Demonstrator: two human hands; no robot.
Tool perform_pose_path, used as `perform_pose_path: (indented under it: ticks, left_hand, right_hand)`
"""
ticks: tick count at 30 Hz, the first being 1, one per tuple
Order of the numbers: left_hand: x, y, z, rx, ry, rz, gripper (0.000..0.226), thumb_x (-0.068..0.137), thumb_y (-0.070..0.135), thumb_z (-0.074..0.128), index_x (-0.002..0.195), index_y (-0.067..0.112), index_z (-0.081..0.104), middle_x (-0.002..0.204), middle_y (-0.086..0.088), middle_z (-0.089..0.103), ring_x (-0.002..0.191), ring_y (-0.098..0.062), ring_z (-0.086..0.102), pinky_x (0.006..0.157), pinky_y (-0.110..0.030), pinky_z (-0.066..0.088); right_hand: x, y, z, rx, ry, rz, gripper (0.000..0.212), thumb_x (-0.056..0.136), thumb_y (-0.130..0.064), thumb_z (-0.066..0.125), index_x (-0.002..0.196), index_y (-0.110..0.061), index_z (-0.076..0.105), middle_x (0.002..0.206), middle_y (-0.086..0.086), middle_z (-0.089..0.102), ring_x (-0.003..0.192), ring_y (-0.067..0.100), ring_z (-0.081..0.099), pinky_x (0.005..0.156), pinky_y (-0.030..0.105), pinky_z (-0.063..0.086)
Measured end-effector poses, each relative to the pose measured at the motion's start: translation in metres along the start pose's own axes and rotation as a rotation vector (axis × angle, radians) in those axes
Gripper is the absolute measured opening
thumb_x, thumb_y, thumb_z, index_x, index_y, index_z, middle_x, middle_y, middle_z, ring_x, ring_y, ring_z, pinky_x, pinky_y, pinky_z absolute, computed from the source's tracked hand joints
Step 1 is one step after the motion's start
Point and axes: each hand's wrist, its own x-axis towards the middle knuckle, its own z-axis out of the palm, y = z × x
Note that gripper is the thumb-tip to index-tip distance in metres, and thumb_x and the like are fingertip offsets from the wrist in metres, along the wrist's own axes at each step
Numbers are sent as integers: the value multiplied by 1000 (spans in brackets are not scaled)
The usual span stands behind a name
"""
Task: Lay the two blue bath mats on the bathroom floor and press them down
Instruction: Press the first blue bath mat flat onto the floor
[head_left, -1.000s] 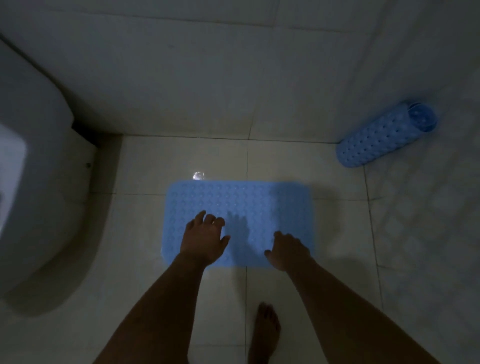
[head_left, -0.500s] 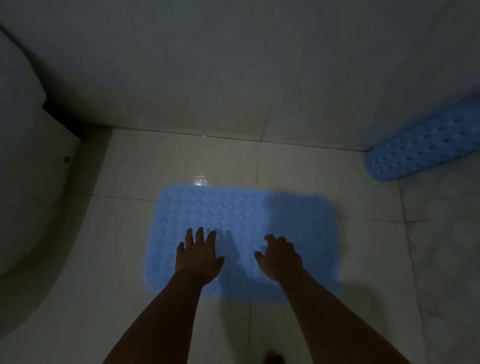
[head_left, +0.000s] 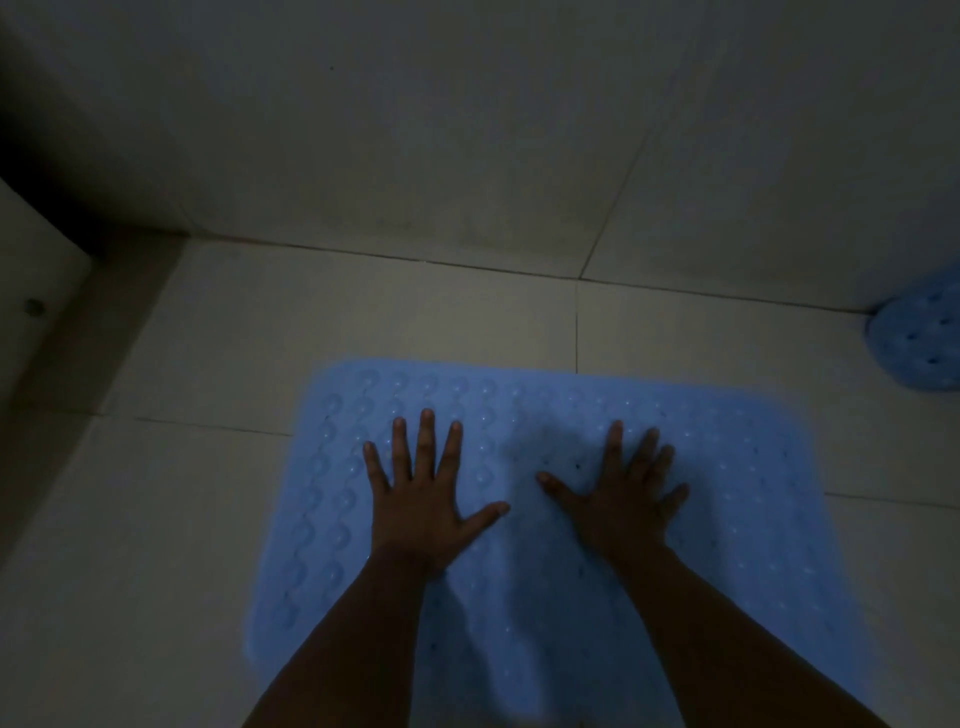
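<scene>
A blue bath mat (head_left: 727, 519) with rows of round bumps lies flat on the pale tiled floor, filling the lower middle of the head view. My left hand (head_left: 423, 493) rests palm down on its left half, fingers spread. My right hand (head_left: 623, 499) lies palm down on the middle of the mat, fingers spread too. Neither hand holds anything. A second blue mat (head_left: 919, 338), still rolled up, shows only its end at the right edge, against the wall.
A tiled wall (head_left: 467, 130) rises just beyond the mat. A white toilet base (head_left: 31, 291) stands at the far left with a dark gap behind it. Bare floor tiles (head_left: 182, 519) lie left of the mat. The room is dim.
The camera has dropped much closer to the floor. Both hands have slid forward from the mat's near edge onto its middle and spread flat. The rolled mat has slipped almost out of view.
</scene>
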Motion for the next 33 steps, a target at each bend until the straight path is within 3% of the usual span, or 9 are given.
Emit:
perform_pose_path:
  ticks: [6,14,16,19,21,24,27,33]
  left_hand:
    - [23,-1,2,9,25,24,111,78,99,22,163,33,-5,171,-4,-15,155,-36,-19,119,-71,-3]
    - [39,-2,-6,9,25,42,110,75,101,13,158,37,-22,165,0,-33,150,-31,-35,118,-67,-17]
    - [38,-3,-9,29,39,47,106,79,98,14,161,36,-13,169,-2,-23,154,-33,-25,119,-66,-15]
    - [40,-10,-20,45,129,72,95,88,89,19,163,32,11,171,-5,12,158,-33,3,122,-64,-9]
    - [49,-20,-27,52,153,80,91,91,85,18,163,30,15,171,-6,15,158,-32,3,123,-62,-8]
    - [66,-43,-31,45,112,35,92,91,84,13,164,28,1,171,-5,-11,155,-30,-22,124,-59,-11]
    - [79,-67,-31,41,54,-7,98,87,88,8,162,28,-11,167,-2,-28,151,-30,-32,124,-57,-12]
    - [78,-75,-18,44,194,23,89,93,83,9,163,30,-5,170,0,-19,156,-24,-22,126,-56,-5]
  right_hand:
    - [21,-1,2,10,51,0,125,57,-107,25,151,-41,-26,163,6,-31,151,33,-26,118,68,-6]
    - [25,-8,-8,23,29,9,127,55,-107,19,151,-39,-28,161,7,-35,149,33,-30,117,67,-11]
    - [27,-6,-8,18,8,16,129,52,-108,18,151,-39,-28,161,7,-36,149,33,-30,117,67,-11]
    - [29,-4,-11,14,-28,22,132,48,-109,16,152,-39,-25,162,7,-34,150,33,-29,116,68,-11]
    - [28,-3,-15,-8,-5,14,129,56,-107,17,155,-34,-19,165,9,-26,151,34,-25,116,69,-9]
    - [30,-2,-15,-93,140,-123,118,72,-98,12,160,-21,-3,169,11,-6,155,32,-12,118,69,-2]
    - [34,-12,-10,-95,255,-326,114,77,-93,5,160,-16,18,168,11,12,156,31,3,121,64,3]
    - [43,-48,-12,-33,243,-520,102,85,-86,13,159,-16,21,168,8,12,156,23,0,126,54,1]
